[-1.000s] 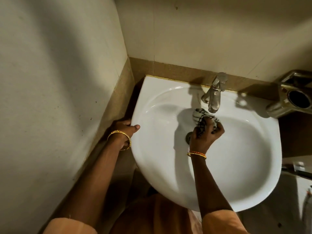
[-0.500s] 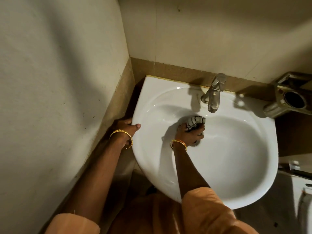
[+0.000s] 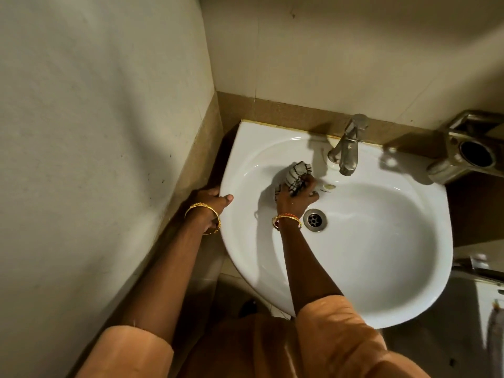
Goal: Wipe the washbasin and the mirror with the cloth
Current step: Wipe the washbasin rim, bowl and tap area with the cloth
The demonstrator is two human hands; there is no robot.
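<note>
A white washbasin (image 3: 381, 268) is fixed in a wall corner, with a metal drain (image 3: 315, 220) in its bowl. My right hand (image 3: 296, 196) presses a bunched white cloth with dark checks (image 3: 297, 174) against the bowl's back-left slope, just left of the tap. My left hand (image 3: 211, 205) grips the basin's left rim, thumb on top. No mirror is in view.
A steel tap (image 3: 347, 148) stands at the back of the basin. A metal holder (image 3: 469, 154) is mounted at the right. Pale walls close in on the left and behind. A white fixture (image 3: 488, 298) shows at the lower right.
My right hand has moved the cloth from under the tap leftward and up the bowl's back slope, uncovering the drain. My left hand has stayed on the rim.
</note>
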